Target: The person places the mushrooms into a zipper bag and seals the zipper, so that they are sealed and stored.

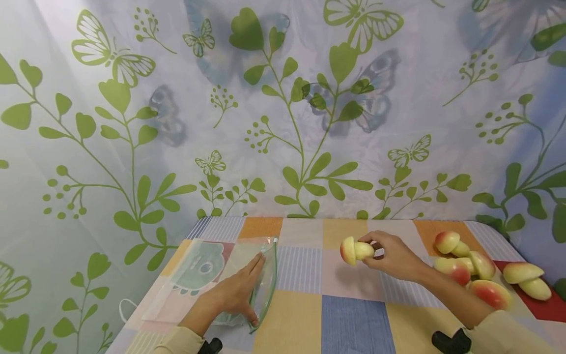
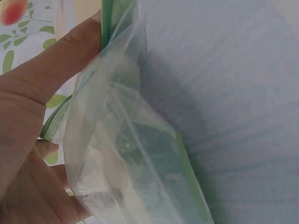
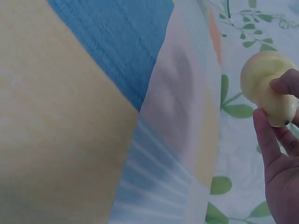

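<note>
In the head view my right hand (image 1: 393, 255) pinches a toy mushroom (image 1: 355, 250) by its stem above the patchwork cloth. Its red-and-cream cap points left; the right wrist view shows the thumb and fingertips on the pale stem (image 3: 276, 105). On the left side lies a clear zip bag (image 1: 203, 268) with a green-edged mouth (image 1: 275, 275) and a printed teal cartoon figure. My left hand (image 1: 236, 295) rests at that mouth, thumb and fingers spread apart. In the left wrist view the thumb (image 2: 60, 65) touches the green strip, and plastic partly covers the other fingers.
Several more toy mushrooms (image 1: 490, 294) lie in a group at the table's right, one on a red patch. The patchwork tablecloth (image 1: 353, 319) covers the table. A leaf-and-butterfly curtain (image 1: 300, 123) hangs behind its far edge. A white loop (image 1: 127, 309) shows beside the bag.
</note>
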Action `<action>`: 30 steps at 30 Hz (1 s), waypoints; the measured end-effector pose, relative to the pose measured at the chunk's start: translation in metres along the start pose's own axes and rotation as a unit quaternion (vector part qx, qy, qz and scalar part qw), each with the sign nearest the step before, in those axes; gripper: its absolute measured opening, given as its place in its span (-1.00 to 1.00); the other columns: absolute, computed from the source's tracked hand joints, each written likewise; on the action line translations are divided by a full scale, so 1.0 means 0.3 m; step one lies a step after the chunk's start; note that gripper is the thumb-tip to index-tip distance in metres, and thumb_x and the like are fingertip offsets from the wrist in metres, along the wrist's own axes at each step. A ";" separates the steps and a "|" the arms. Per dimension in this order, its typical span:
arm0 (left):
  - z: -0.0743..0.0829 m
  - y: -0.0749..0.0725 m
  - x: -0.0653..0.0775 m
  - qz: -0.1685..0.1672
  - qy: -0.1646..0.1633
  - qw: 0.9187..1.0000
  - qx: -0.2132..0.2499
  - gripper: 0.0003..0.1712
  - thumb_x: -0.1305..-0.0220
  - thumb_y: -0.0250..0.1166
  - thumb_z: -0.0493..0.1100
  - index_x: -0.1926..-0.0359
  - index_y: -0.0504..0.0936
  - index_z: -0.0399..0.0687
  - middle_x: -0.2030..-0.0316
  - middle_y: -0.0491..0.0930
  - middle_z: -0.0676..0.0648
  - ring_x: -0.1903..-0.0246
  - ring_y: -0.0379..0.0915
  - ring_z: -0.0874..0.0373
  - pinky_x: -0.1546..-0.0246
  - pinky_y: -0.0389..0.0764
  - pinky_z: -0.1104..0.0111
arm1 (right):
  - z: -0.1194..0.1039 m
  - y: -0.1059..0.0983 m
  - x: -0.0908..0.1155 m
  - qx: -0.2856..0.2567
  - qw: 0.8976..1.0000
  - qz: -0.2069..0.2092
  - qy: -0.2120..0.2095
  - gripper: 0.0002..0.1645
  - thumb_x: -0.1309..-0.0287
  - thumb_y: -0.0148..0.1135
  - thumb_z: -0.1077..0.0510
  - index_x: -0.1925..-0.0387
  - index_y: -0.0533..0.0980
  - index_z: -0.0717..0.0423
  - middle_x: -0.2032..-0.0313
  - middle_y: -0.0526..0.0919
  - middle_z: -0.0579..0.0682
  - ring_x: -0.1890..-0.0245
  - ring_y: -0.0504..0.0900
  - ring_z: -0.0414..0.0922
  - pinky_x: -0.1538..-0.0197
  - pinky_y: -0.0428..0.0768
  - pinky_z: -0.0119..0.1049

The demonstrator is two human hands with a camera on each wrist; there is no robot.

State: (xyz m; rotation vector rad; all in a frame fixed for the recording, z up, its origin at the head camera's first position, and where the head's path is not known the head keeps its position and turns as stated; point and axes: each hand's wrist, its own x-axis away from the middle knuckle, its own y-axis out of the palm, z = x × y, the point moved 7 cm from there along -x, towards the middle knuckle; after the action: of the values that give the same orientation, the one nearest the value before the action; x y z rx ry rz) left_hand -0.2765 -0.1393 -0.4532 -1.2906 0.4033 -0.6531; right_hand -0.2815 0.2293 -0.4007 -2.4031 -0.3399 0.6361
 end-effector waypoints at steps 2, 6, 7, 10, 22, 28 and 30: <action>0.003 -0.003 0.001 0.001 0.002 1.000 -0.002 0.76 0.38 0.76 0.25 -0.61 -0.18 -0.36 -0.60 -0.18 -0.36 -0.49 0.08 -0.27 -0.32 0.39 -0.05 | -0.008 0.024 -0.016 -0.010 1.000 -0.012 -0.003 -0.61 -0.09 0.50 0.32 0.02 0.60 0.15 0.06 0.62 0.02 0.11 0.69 0.01 0.20 0.72 -0.31; 0.008 -0.007 0.003 0.005 0.009 1.000 -0.008 0.76 0.39 0.76 0.25 -0.61 -0.16 -0.38 -0.59 -0.16 -0.38 -0.49 0.06 -0.27 -0.32 0.38 -0.06 | -0.021 0.061 -0.044 -0.017 0.999 -0.025 -0.009 -0.61 -0.08 0.51 0.31 0.04 0.60 0.15 0.07 0.62 0.02 0.09 0.69 0.03 0.20 0.72 -0.31; 0.009 -0.008 0.003 0.007 0.011 1.000 -0.010 0.76 0.39 0.77 0.24 -0.61 -0.16 -0.38 -0.59 -0.16 -0.39 -0.49 0.07 -0.27 -0.32 0.38 -0.06 | -0.024 0.069 -0.051 -0.017 0.999 -0.028 -0.009 -0.61 -0.09 0.51 0.31 0.04 0.60 0.15 0.07 0.61 0.03 0.09 0.69 0.03 0.19 0.71 -0.31; 0.009 -0.008 0.004 0.007 0.010 1.000 -0.013 0.75 0.39 0.77 0.24 -0.61 -0.16 -0.38 -0.59 -0.16 -0.37 -0.49 0.06 -0.26 -0.32 0.39 -0.05 | -0.031 0.094 -0.069 -0.020 0.999 -0.033 -0.009 -0.62 -0.09 0.50 0.31 0.04 0.59 0.15 0.06 0.61 0.05 0.09 0.69 0.05 0.19 0.71 -0.31; -0.001 0.000 -0.001 0.013 -0.002 1.000 -0.011 0.80 0.44 0.77 0.28 -0.62 -0.19 -0.34 -0.61 -0.18 -0.34 -0.48 0.10 -0.26 -0.29 0.42 -0.05 | -0.036 0.220 -0.121 -0.039 0.998 -0.045 -0.012 -0.63 -0.09 0.50 0.29 0.05 0.61 0.11 0.06 0.62 0.00 0.12 0.69 -0.01 0.19 0.71 -0.33; -0.002 -0.004 0.005 0.034 -0.005 0.999 -0.006 0.82 0.51 0.80 0.26 -0.60 -0.15 -0.37 -0.58 -0.10 -0.37 -0.40 0.23 -0.32 -0.27 0.44 -0.05 | -0.047 0.261 -0.133 -0.057 0.997 -0.048 -0.018 -0.62 -0.08 0.51 0.30 0.05 0.60 0.16 0.03 0.62 0.06 0.12 0.69 0.00 0.20 0.71 -0.33; -0.003 -0.006 0.008 0.042 -0.007 0.999 -0.004 0.82 0.52 0.80 0.26 -0.60 -0.13 -0.38 -0.57 -0.07 -0.38 -0.38 0.26 -0.34 -0.26 0.45 -0.06 | -0.048 0.276 -0.136 -0.060 0.997 -0.050 -0.019 -0.63 -0.08 0.51 0.30 0.05 0.60 0.16 0.03 0.62 0.06 0.12 0.69 0.00 0.20 0.71 -0.34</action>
State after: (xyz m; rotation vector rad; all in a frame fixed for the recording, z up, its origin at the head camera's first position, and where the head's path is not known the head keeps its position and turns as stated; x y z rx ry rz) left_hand -0.2758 -0.1417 -0.4514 -1.2779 0.4454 -0.5725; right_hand -0.3016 0.1422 -0.4282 -2.4729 -0.5247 0.6320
